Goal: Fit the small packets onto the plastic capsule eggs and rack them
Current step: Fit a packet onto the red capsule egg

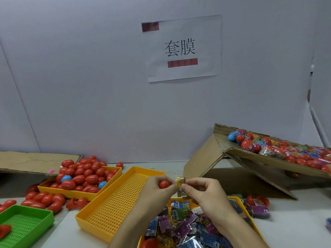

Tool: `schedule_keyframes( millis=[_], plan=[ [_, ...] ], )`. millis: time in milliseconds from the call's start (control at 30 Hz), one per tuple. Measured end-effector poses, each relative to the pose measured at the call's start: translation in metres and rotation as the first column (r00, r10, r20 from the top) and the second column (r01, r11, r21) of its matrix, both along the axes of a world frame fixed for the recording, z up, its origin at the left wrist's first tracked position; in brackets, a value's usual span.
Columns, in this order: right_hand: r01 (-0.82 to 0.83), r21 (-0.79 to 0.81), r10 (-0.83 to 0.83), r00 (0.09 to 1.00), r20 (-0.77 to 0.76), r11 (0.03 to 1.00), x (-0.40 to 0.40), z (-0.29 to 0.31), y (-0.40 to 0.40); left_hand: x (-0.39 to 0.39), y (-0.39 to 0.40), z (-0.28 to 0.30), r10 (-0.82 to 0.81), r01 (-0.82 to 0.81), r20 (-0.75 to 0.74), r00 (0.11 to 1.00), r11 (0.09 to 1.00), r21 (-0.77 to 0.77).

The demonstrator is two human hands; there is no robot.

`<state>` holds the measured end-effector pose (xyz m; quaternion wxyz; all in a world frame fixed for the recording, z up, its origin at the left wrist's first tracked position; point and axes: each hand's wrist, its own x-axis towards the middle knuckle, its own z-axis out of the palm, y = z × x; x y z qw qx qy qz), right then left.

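My left hand (157,187) held a red egg (163,184), fingers curled round it so that only its rounded end showed. My right hand (200,189) pinched a small yellow packet (180,181) between thumb and forefinger, just beside the egg — whether the two touched I could not tell. Both hands hung above the near edge of the worktop (295,221).

Under my wrists lay a yellow tray of packets (240,203), heaped with purple, blue and green ones. To its left stood an empty yellow perforated tray (114,208), set at a slant. Behind that, another yellow tray (78,193) was piled with red eggs and a couple of blue ones, with more red eggs spilled on the worktop around it. A green tray (26,224) sat at the near left corner with something red in it.

To the right, a tilted cardboard box (232,147) held eggs already wearing their packets. On the wall (89,86) behind hung a paper sign (182,49) — two printed characters on it.
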<state>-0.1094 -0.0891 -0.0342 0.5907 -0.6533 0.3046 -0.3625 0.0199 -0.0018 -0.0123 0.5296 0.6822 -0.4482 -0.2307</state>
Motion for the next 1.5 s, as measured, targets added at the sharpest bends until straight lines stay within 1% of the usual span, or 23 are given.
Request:
schedule_keyframes(
  millis=[200, 333, 433, 567, 667, 833, 967, 1100, 1200, 1300, 1500],
  plan=[
    [0.011, -0.035, -0.01, 0.999, 0.031, 0.999, -0.002, 0.002, -0.001, 0.005, -0.001, -0.002, 0.047, -0.048, -0.02, 0.999, 0.998, -0.038],
    [0.06, -0.021, -0.058, 0.996, 0.063, 0.998, -0.002, 0.001, -0.002, 0.009, -0.001, -0.005, 0.05, -0.06, -0.152, 0.987, 0.997, -0.057],
    [0.076, -0.024, -0.075, 0.995, 0.062, 0.997, -0.003, 0.0, -0.002, 0.011, 0.001, -0.004, -0.022, 0.008, -0.235, 0.972, 0.998, -0.06],
    [0.098, -0.037, -0.095, 0.994, 0.061, 0.995, -0.003, 0.0, -0.001, 0.01, 0.004, -0.001, -0.178, 0.169, -0.343, 0.922, 0.984, -0.057],
    [0.095, -0.052, -0.092, 0.994, 0.057, 0.994, -0.002, 0.0, 0.0, 0.008, 0.003, -0.001, -0.216, 0.207, -0.335, 0.917, 0.976, -0.064],
    [0.067, -0.098, -0.065, 0.998, 0.022, 0.993, 0.0, 0.0, 0.001, 0.009, 0.001, -0.003, -0.209, 0.176, -0.328, 0.921, 0.976, -0.129],
    [0.047, -0.104, -0.043, 0.998, 0.043, 0.993, 0.0, 0.002, 0.003, 0.01, 0.0, -0.005, -0.185, 0.162, -0.278, 0.943, 0.981, -0.105],
    [0.083, -0.104, -0.08, 0.996, 0.033, 0.991, 0.0, -0.002, 0.0, 0.011, 0.0, -0.007, -0.135, 0.121, -0.243, 0.96, 0.99, -0.072],
    [0.102, -0.111, -0.1, 0.995, 0.023, 0.988, 0.001, -0.003, -0.001, 0.011, -0.002, -0.007, -0.117, 0.092, -0.221, 0.968, 0.989, -0.12],
    [0.12, -0.114, -0.117, 0.993, 0.034, 0.986, 0.002, -0.004, -0.001, 0.009, -0.003, -0.007, -0.13, 0.104, -0.21, 0.969, 0.986, -0.13],
    [0.175, -0.13, -0.169, 0.984, 0.062, 0.976, 0.002, -0.004, -0.002, 0.007, -0.001, -0.005, -0.159, 0.116, -0.257, 0.953, 0.978, -0.175]
  ],
)
